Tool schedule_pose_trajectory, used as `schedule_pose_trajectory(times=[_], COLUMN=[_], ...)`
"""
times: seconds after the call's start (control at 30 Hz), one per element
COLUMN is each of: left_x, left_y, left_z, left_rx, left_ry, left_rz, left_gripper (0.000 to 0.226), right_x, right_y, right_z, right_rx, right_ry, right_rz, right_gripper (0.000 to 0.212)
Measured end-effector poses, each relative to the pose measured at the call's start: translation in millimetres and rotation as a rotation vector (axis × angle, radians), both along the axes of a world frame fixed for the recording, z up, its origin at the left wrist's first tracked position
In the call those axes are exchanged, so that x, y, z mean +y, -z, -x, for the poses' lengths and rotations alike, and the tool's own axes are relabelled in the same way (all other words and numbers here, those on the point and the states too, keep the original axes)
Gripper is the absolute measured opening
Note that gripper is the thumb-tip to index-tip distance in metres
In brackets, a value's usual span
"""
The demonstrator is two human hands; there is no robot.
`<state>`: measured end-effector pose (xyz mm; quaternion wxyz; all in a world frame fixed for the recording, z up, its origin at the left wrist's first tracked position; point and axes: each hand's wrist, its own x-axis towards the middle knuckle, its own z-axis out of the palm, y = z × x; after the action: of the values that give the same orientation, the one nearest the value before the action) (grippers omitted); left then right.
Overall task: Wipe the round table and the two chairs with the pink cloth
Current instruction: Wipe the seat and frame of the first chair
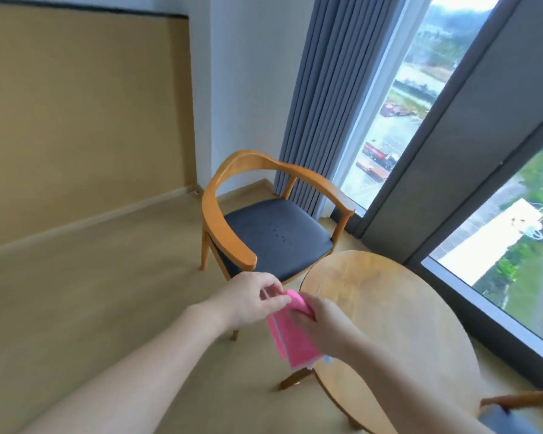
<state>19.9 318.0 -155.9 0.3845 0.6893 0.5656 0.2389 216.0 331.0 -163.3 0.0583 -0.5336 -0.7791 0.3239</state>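
1. Head view: both hands meet in the air at the near-left edge of the round table [398, 324], sharing one grip on the pink cloth [290, 335].
2. The left hand [251, 297] pinches the cloth's upper corner between thumb and fingers, closed on the fabric.
3. The right hand [322, 321] clamps the cloth's upper right side, its fingers curled over it.
4. Below the grip the cloth hangs folded, its lower end just beside the table's rim.
5. Beyond the grip stands a wooden chair [264, 214] with a dark seat, its front corner close behind the left hand.
6. Right of the grip and nearer the person, a second chair [521, 411] shows only an armrest and a seat corner.
7. Farther beyond the chair hang grey curtains [329, 98] beside a window [420, 98].
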Motion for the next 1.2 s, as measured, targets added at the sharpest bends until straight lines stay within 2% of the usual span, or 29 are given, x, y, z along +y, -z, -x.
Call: schedule_pose_trajectory(times=[0.13, 0.23, 0.37, 0.43, 0.53, 0.73, 1.0, 1.1, 1.2], left_x=[-9, -13, -13, -7, 10, 48, 89, 118, 153], left_y=[-82, -123, -152, -159, -166, -168, -175, -168, -147], left_z=[3, 7, 8, 7, 3, -3, 19, 34, 55], left_rx=[-0.041, -0.034, -0.075, -0.109, -0.146, -0.235, -0.264, -0.264, -0.218], left_ry=[0.041, 0.032, 0.002, -0.054, -0.176, -0.426, -0.588, -0.602, -0.634], left_rz=[-0.036, -0.073, -0.118, -0.138, -0.154, -0.236, -0.266, -0.250, -0.211], left_gripper=[0.038, 0.028, 0.014, 0.008, 0.016, 0.023, 0.023, 0.019, 0.010], right_x=[-21, -28, -19, -6, 22, 80, 149, 178, 211], right_y=[-80, -117, -136, -135, -130, -136, -151, -144, -126], right_z=[9, 12, 8, 4, -4, -10, 3, 18, 33], right_rx=[0.108, 0.165, 0.259, 0.260, 0.313, 0.555, 0.945, 0.964, 0.809], right_ry=[-0.018, -0.056, -0.087, -0.100, -0.091, 0.038, 0.119, 0.171, 0.200], right_rz=[-0.113, -0.163, -0.051, 0.009, 0.052, 0.048, 0.242, 0.231, 0.110], right_gripper=[0.019, 0.017, 0.022, 0.020, 0.016, 0.024, 0.029, 0.025, 0.024])
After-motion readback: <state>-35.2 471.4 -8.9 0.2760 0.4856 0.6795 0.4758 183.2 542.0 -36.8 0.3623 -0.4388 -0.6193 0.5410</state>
